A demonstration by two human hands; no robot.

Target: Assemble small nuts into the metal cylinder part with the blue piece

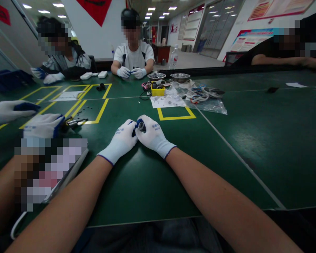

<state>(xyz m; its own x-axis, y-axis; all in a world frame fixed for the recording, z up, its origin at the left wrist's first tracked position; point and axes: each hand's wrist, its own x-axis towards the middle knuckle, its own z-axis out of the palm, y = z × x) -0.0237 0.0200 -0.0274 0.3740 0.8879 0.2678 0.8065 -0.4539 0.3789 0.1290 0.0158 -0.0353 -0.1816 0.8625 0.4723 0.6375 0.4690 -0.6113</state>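
Observation:
Both of my hands wear white gloves with blue palms and meet over the green table. Wrapped in the fingers of my right hand (152,135) is a small dark cylinder with a silvery ring (141,126), its round end turned towards me. My left hand (124,135) is closed, with its fingertips pressed in at the cylinder's left side. The rest of the cylinder is hidden by the gloves.
A yellow bin (158,92) with parts stands ahead, beside a plastic bag with gloves (204,94) and two metal bowls (180,77). At left, a co-worker's gloved hands (40,126) are near a metal tool (73,123). Another person (133,56) sits opposite.

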